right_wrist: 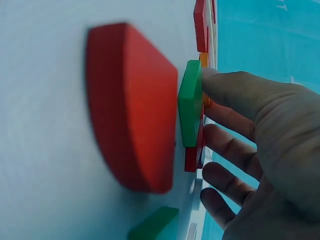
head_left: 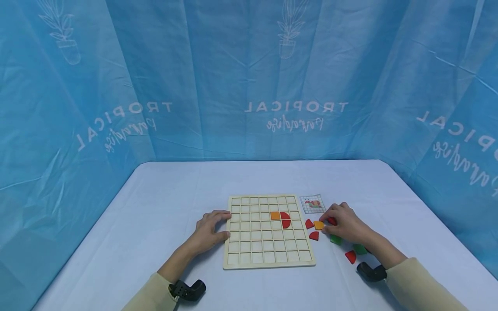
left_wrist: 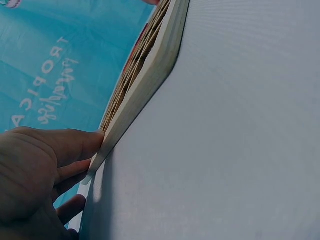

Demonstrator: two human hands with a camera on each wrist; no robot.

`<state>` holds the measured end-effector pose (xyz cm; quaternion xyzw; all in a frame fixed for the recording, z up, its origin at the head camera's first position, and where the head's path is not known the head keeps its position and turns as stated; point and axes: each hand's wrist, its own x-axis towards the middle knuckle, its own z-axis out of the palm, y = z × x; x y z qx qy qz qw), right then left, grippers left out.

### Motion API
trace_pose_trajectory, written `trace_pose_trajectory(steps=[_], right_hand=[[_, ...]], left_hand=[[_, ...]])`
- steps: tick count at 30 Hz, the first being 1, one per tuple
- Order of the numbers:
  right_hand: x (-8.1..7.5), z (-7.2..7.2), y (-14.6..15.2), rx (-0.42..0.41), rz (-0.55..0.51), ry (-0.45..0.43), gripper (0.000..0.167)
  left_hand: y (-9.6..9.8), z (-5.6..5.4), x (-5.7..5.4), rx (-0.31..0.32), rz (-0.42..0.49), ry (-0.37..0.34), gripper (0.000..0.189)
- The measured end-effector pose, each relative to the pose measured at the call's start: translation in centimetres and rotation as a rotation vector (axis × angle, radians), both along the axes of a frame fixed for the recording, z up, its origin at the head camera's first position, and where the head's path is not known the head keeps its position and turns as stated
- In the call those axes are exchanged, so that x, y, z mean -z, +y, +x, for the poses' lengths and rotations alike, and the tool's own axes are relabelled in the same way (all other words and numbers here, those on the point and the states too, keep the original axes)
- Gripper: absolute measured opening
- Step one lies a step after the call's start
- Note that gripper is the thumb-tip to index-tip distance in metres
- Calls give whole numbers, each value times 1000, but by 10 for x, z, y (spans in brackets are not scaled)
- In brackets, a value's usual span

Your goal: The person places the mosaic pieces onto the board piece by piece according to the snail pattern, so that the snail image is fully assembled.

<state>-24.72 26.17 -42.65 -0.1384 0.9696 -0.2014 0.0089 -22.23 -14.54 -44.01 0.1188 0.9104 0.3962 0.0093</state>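
Observation:
A pale wooden grid board (head_left: 253,246) lies on the table, holding an orange square tile (head_left: 275,215) and two red quarter-round tiles (head_left: 285,223) side by side. At its left edge my left hand (head_left: 208,233) rests, thumb and fingertips touching the rim; the left wrist view shows the thumb (left_wrist: 82,145) against the board's side (left_wrist: 135,105). To the right of the board, my right hand (head_left: 346,222) pinches another orange square tile (head_left: 318,225) between thumb and index finger. A green tile (right_wrist: 190,102) partly hides that tile in the right wrist view.
Around the right hand lie loose red quarter-round tiles (head_left: 314,236) and green tiles (head_left: 359,249). A small printed pattern card (head_left: 312,204) sits beside the board's upper right corner. Blue curtains (head_left: 249,77) surround the white table (head_left: 175,185).

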Motion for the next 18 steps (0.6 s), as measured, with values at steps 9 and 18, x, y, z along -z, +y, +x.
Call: trace_pose_trajectory(steps=[9, 18], right_hand=[[-11, 7, -5, 24, -104, -13, 25], [-13, 7, -41, -31, -117, 38, 18]], left_hand=[[0, 0, -1, -6, -11, 4, 48], [-1, -1, 1, 6, -2, 15, 47]])
